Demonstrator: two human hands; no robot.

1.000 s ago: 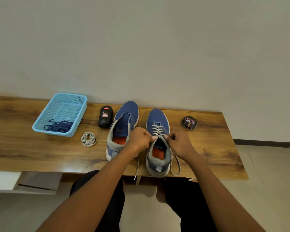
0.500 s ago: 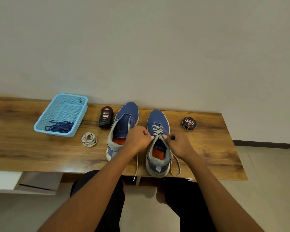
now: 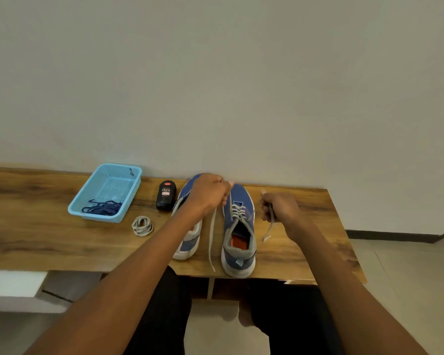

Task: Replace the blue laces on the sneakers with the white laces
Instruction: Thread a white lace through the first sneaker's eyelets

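Beside the sneakers (image 3: 237,226), black bottle (image 3: 166,196) labelled "Cherry".

Table (image 3: 49,239): wood-grain, slight sheen; basket (image 3: 124,194): perforated light-blue plastic; right sneaker (image 3: 239,226): matt blue cloth, smooth pale sole; polish bottle (image 3: 166,196): glossy black plastic.

The small black plastic bottle (image 3: 166,196) standing on the wooden table says "Cherry" in white letters. Its red cap has tiny white words, maybe "NEW", too blurry to read.
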